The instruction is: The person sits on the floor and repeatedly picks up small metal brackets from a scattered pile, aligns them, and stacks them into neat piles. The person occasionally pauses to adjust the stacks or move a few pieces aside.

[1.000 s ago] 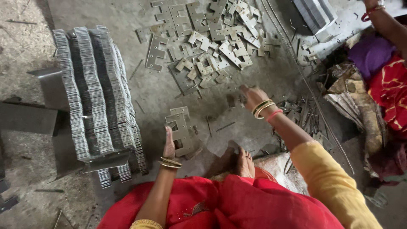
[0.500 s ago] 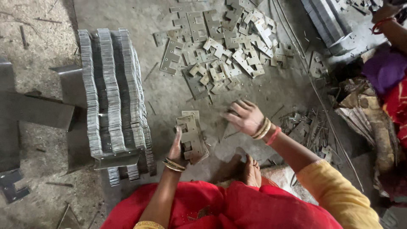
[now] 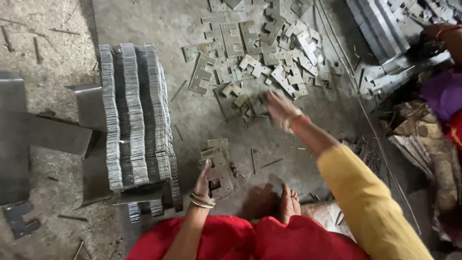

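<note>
My left hand [image 3: 204, 181] rests on the concrete floor and grips a small stack of flat grey metal plates [image 3: 219, 167] by its left edge. My right hand [image 3: 279, 110], blurred with motion, reaches out over the near edge of a scattered heap of loose stamped metal pieces [image 3: 269, 58]; its fingers look spread and I see nothing in them. My bare foot [image 3: 288, 204] shows below, beside red cloth over my lap.
A big block of tightly stacked metal plates [image 3: 137, 120] stands to the left of my left hand. Dark sheet-metal pieces [image 3: 43, 132] lie farther left. Another person's arm [image 3: 445, 36] and more stacked plates [image 3: 380, 24] are at the top right, with rags and scrap [image 3: 423, 139] along the right.
My right hand has moved forward from near the small stack out to the loose heap. My left hand stays on the small stack. The camera has shifted slightly.
</note>
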